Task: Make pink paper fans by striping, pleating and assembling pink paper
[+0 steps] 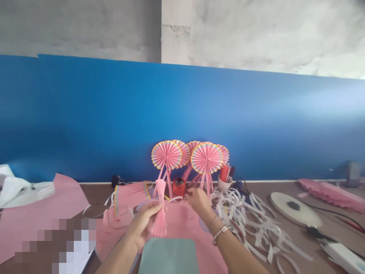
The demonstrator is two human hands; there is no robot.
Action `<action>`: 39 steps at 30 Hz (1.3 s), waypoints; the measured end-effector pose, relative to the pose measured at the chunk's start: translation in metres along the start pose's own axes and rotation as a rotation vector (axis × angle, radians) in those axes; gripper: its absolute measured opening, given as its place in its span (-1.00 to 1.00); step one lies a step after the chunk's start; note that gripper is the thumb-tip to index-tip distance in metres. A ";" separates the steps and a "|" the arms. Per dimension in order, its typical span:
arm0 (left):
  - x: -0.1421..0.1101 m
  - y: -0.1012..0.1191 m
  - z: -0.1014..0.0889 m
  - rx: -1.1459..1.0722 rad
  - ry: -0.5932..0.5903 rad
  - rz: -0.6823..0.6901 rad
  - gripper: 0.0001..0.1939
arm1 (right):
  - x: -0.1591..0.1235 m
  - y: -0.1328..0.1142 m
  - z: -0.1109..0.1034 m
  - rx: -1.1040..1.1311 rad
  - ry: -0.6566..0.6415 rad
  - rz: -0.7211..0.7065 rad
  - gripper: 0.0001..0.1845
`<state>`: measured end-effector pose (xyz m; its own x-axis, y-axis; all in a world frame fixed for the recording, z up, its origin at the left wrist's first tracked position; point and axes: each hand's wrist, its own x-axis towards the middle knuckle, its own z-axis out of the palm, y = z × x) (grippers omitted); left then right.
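Observation:
My left hand [152, 215] pinches a pleated pink paper [160, 222] at its narrow waist, its folded ends flaring above and below. My right hand [198, 200] is closed, fingertips together beside a red container with a dark top [179, 187]; whatever is between them is too small to make out. Behind both hands stand several round pink paper fans [167, 154] with rainbow edges and pink strips hanging down. Beneath lies pink paper [182, 220], and a grey-green board [169, 257] is nearest me. More pleated pink paper [132, 194] lies left of my left hand.
A tangle of white strips [251, 217] lies right of my right arm. Behind it is a white cup [224, 184] holding tools. Farther right are a cream oval device [296, 209] with a cord and a pink ruffled piece [333, 194]. A blue panel [114, 118] closes off the back.

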<state>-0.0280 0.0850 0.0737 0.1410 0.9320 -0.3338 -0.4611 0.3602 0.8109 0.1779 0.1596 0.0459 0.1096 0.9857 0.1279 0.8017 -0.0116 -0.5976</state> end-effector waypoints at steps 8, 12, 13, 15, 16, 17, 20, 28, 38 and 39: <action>0.000 0.006 -0.001 -0.053 0.041 0.000 -0.82 | 0.016 -0.002 0.016 -0.072 -0.015 0.070 -0.79; 0.001 0.006 -0.003 -0.059 0.038 0.005 -0.82 | 0.016 -0.003 0.010 0.009 0.024 0.075 -0.83; 0.001 0.006 -0.003 -0.059 0.040 0.006 -0.81 | 0.015 -0.004 0.007 0.043 0.033 0.072 -0.85; 0.001 0.008 -0.004 -0.062 0.042 0.008 -0.82 | 0.016 -0.007 -0.003 0.129 0.039 0.066 -0.88; 0.001 0.009 -0.005 -0.064 0.038 0.006 -0.82 | 0.017 -0.010 -0.009 0.181 0.035 0.064 -0.89; 0.001 0.010 -0.005 -0.065 0.032 0.001 -0.82 | 0.018 -0.013 -0.015 0.240 0.027 0.063 -0.89; 0.000 0.011 -0.005 -0.070 0.000 -0.011 -0.81 | 0.024 -0.025 -0.033 0.435 -0.010 0.061 -0.87; -0.005 0.014 0.001 -0.097 0.040 -0.031 -0.89 | 0.032 -0.066 -0.051 0.779 -0.105 0.041 -0.90; -0.003 0.013 -0.001 -0.065 0.032 -0.001 -0.83 | 0.038 -0.090 -0.063 1.152 -0.240 0.039 -0.90; -0.002 0.014 -0.002 -0.058 0.028 0.003 -0.83 | 0.040 -0.093 -0.069 1.171 -0.222 0.018 -0.89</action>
<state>-0.0360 0.0875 0.0847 0.1149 0.9314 -0.3455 -0.5117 0.3536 0.7830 0.1485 0.1889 0.1608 -0.0808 0.9959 0.0416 -0.2355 0.0214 -0.9716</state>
